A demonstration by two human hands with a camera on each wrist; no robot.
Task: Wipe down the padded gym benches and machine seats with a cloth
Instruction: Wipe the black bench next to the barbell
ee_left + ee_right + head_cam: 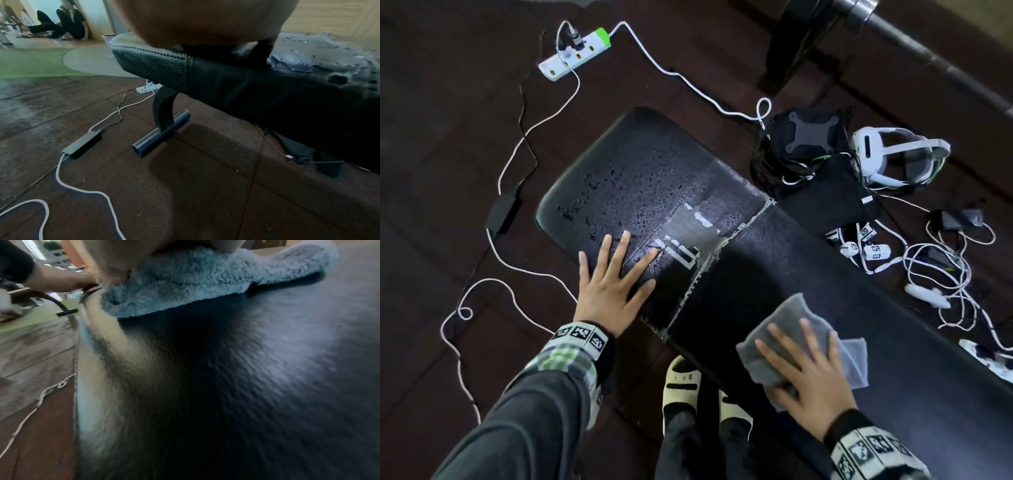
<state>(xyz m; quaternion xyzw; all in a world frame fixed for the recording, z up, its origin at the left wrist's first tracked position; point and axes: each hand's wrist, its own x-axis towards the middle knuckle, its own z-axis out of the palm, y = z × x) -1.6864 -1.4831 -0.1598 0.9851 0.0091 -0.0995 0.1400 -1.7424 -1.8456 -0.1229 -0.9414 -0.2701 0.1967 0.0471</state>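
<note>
A long black padded bench (756, 260) runs from upper left to lower right in the head view. Its far section is beaded with water drops (626, 185) and crossed by clear tape (726, 236). My left hand (616, 284) lies flat with spread fingers on the near edge of that wet section. My right hand (808, 373) presses flat on a grey fluffy cloth (787, 318) spread on the dry-looking nearer section. In the right wrist view the cloth (205, 280) lies under my palm on the blurred bench top (246, 386). The left wrist view shows the bench side (205, 78).
On the dark floor to the left lie a white power strip (573, 54), a black adapter (503, 209) and white cables (482, 287). Right of the bench sit a white headset (900, 154), black gear and tangled cords (945, 270). My sandalled feet (685, 387) stand beside the bench. The bench foot (162, 133) rests on the floor.
</note>
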